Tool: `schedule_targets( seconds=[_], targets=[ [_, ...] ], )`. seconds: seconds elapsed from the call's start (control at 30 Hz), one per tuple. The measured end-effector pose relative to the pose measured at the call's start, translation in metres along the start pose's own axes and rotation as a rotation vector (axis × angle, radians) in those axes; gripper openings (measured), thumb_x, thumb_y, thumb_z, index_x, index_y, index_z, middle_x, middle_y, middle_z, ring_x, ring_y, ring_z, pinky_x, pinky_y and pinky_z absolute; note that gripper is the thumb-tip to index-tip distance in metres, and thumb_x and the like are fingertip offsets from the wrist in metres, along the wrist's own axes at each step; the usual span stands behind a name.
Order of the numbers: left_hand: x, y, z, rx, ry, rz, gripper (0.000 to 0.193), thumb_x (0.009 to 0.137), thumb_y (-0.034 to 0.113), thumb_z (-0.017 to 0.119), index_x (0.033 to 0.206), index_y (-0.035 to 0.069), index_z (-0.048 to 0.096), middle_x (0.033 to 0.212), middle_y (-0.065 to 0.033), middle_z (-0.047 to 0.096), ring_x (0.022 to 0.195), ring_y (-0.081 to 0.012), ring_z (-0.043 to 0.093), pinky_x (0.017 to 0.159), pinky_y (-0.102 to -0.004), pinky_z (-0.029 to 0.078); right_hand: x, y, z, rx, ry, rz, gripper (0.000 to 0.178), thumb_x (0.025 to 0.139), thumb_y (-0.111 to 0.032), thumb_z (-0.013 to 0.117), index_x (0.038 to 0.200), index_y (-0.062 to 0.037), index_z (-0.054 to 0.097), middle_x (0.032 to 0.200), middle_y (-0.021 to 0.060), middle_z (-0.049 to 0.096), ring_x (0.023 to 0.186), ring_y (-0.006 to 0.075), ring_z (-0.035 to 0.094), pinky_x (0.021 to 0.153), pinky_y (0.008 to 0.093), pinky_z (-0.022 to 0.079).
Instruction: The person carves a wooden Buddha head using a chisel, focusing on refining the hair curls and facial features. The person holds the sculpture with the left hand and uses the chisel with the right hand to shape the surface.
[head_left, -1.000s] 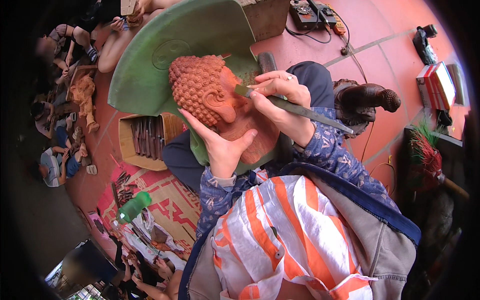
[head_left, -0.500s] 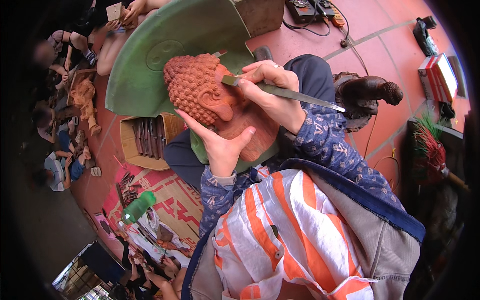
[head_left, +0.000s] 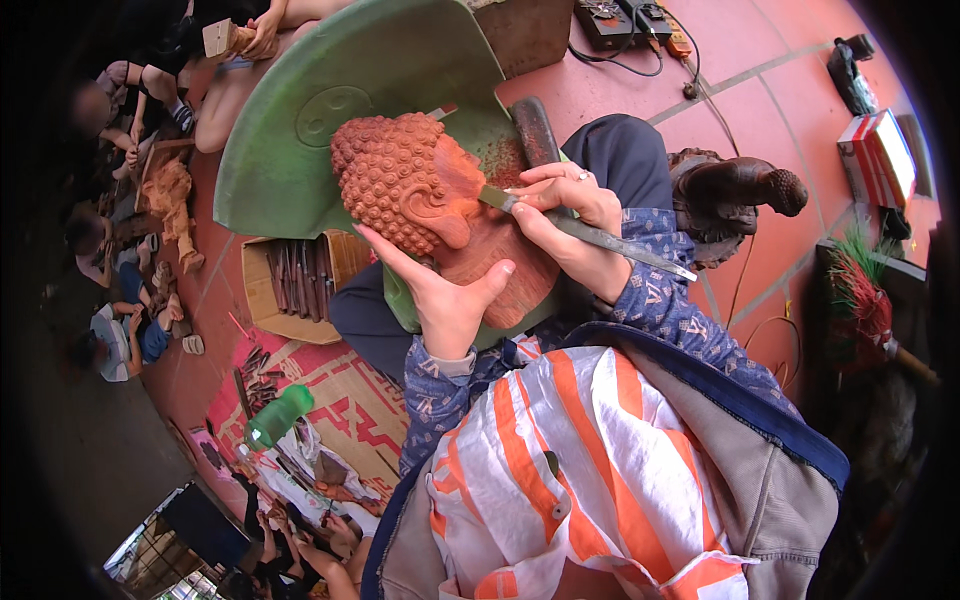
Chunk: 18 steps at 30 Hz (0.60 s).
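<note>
A reddish-brown carved wooden head (head_left: 400, 185) with rows of curled hair knobs lies on its side across my lap, ear upward. My left hand (head_left: 450, 300) is wrapped against its neck and the back of the hair, thumb and forefinger wide apart; the other fingers are hidden. In my right hand (head_left: 575, 225) is a long, flat metal file (head_left: 600, 238). Its olive-coloured end touches the head's cheek in front of the ear, and the thin bright end points back past my wrist. The face is turned away from view.
Behind the head stands a green plastic chair shell (head_left: 270, 150) with red wood dust and a dark handle (head_left: 535, 130). A cardboard box of tools (head_left: 290, 290) is to the left, a dark carved figure (head_left: 735, 190) to the right. Other people sit at the far left.
My right hand has moved down and right, carrying the file's end from near the temple to the cheek. More dust and the dark handle now show. My left hand has barely moved.
</note>
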<state>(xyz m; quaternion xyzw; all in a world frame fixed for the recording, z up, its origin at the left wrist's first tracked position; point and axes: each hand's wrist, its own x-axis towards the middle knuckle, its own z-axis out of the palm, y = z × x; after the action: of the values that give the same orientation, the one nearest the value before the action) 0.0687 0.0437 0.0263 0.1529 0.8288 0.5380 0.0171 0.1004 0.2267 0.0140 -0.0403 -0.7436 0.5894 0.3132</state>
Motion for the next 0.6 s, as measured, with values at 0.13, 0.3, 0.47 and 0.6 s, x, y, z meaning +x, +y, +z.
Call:
schedule_targets(
  seconds=[0.13,0.3,0.47,0.6],
  targets=[
    [-0.001,-0.003,0.001,-0.026,0.001,-0.011,0.149,0.061,0.035,0.094,0.154,-0.004,-0.015,0.158,-0.0315,0.008,0.149,-0.0404,0.013,0.123,-0.0482,0.010,0.004,-0.004,-0.006,-0.065,-0.050,-0.024,0.009,0.077,-0.012,0.077,0.077,-0.0052,0.072,0.081,0.0064,0.074,0.092,0.0230,0.070,0.084,0.0366,0.049],
    [-0.002,-0.008,0.003,-0.033,0.012,0.032,0.149,0.060,0.034,0.095,0.154,-0.004,-0.015,0.159,-0.0317,0.008,0.149,-0.0407,0.012,0.123,-0.0485,0.009,0.020,-0.009,0.009,-0.108,-0.051,-0.222,0.008,0.075,-0.011,0.076,0.075,-0.0060,0.070,0.081,0.0041,0.073,0.090,0.0228,0.069,0.081,0.0382,0.049],
    [0.000,-0.006,0.000,0.007,-0.006,0.020,0.150,0.060,0.034,0.095,0.155,-0.003,-0.015,0.159,-0.0317,0.008,0.149,-0.0403,0.013,0.123,-0.0487,0.010,-0.004,-0.006,-0.002,-0.173,-0.047,-0.199,0.009,0.071,-0.010,0.077,0.074,-0.0085,0.068,0.079,0.0004,0.073,0.091,0.0211,0.069,0.086,0.0373,0.046],
    [-0.002,-0.003,0.002,-0.058,0.012,-0.032,0.151,0.060,0.035,0.095,0.155,-0.002,-0.015,0.159,-0.0317,0.007,0.149,-0.0401,0.015,0.123,-0.0486,0.012,0.016,-0.016,0.011,-0.177,-0.029,-0.250,0.008,0.072,-0.012,0.076,0.073,-0.0106,0.068,0.077,-0.0019,0.072,0.090,0.0190,0.069,0.088,0.0367,0.043]
  ],
)
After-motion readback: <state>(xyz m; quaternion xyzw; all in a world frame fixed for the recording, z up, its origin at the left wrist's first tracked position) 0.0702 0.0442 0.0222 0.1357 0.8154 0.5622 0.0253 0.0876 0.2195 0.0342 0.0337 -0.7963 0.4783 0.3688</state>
